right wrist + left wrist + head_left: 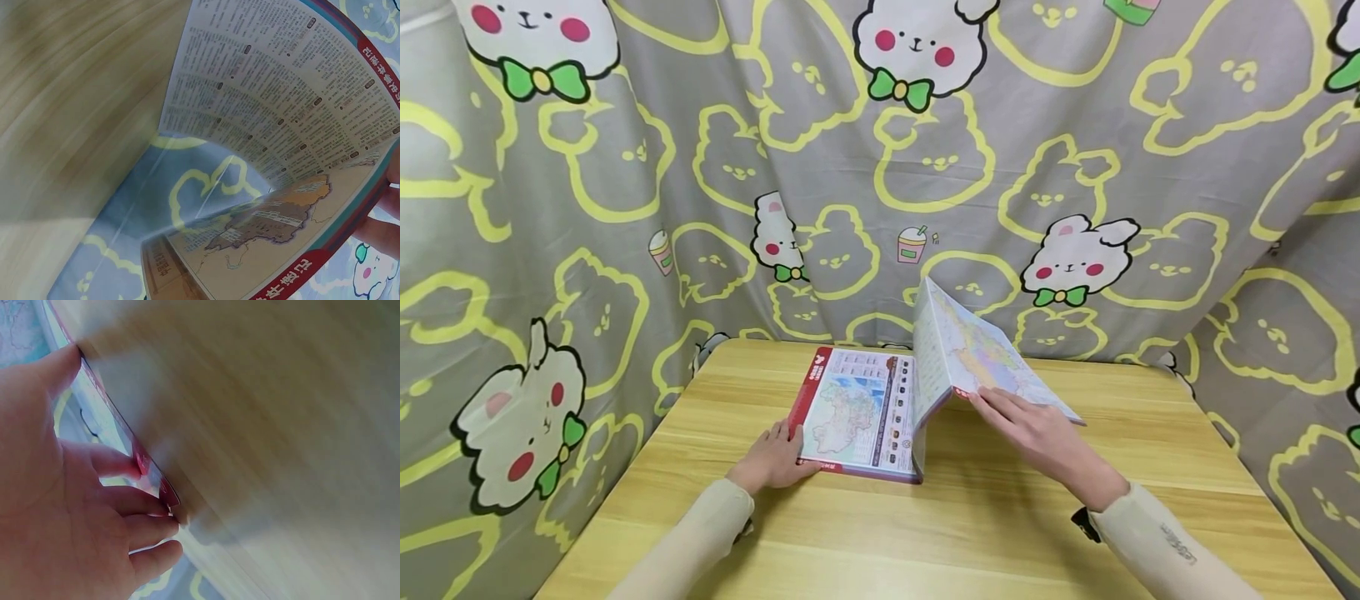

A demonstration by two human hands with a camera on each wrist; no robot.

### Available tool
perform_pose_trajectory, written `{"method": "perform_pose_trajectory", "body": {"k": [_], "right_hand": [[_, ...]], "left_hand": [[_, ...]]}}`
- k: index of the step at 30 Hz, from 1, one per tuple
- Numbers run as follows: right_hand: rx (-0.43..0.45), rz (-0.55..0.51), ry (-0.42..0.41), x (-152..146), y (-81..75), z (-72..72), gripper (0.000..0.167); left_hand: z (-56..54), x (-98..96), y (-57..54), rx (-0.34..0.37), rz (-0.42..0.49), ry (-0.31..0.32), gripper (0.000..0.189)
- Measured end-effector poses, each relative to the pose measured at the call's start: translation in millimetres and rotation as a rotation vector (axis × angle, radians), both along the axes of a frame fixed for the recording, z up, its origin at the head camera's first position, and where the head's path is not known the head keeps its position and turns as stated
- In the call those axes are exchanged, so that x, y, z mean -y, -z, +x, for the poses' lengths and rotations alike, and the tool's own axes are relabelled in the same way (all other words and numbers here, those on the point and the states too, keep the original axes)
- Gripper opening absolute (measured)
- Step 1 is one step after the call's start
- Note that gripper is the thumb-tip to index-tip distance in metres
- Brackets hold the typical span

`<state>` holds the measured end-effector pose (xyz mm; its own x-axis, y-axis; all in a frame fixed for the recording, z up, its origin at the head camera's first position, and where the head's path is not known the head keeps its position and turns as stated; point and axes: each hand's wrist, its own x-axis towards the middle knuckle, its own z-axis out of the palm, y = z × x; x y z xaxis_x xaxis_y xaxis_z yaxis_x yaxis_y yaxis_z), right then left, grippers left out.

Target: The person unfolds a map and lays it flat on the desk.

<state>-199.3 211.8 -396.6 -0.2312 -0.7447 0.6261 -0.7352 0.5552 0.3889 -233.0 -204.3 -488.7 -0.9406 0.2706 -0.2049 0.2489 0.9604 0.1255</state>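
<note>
A folded map (850,417) lies partly flat on the wooden table, its left panel showing a printed map and a red border. Its right part rises in a tented fold, with a coloured map panel (981,350) facing up. The left hand (775,457) rests at the near left corner; in the left wrist view the left hand (94,481) touches the red edge with thumb and fingertips. The right hand (1033,425) holds the raised panel by its near edge. In the right wrist view, the raised underside (262,87) shows dense text, and right-hand fingers (381,231) grip the edge.
The wooden table (850,542) extends around the map on all sides. A grey curtain (820,167) with yellow outlines and white rabbits hangs behind and along both sides of the table.
</note>
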Motion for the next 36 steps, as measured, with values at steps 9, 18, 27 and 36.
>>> {"method": "perform_pose_trajectory", "body": {"k": [9,18,27,36], "right_hand": [[-0.031,-0.049,-0.039,-12,1.0,2.0,0.04],[-0.023,-0.092,-0.029,-23,11.0,6.0,0.04],[-0.021,-0.094,0.033,-33,18.5,8.4,0.041],[-0.023,-0.129,0.035,-40,25.3,9.0,0.04]], "left_hand": [[-2.7,9.6,-2.1,0.025,0.019,-0.029,0.088],[-3.0,16.9,-6.5,0.065,0.05,-0.057,0.087],[-3.4,23.6,-11.6,0.073,0.067,-0.07,0.086],[-3.3,30.0,-14.5,0.073,0.074,-0.083,0.087]]}}
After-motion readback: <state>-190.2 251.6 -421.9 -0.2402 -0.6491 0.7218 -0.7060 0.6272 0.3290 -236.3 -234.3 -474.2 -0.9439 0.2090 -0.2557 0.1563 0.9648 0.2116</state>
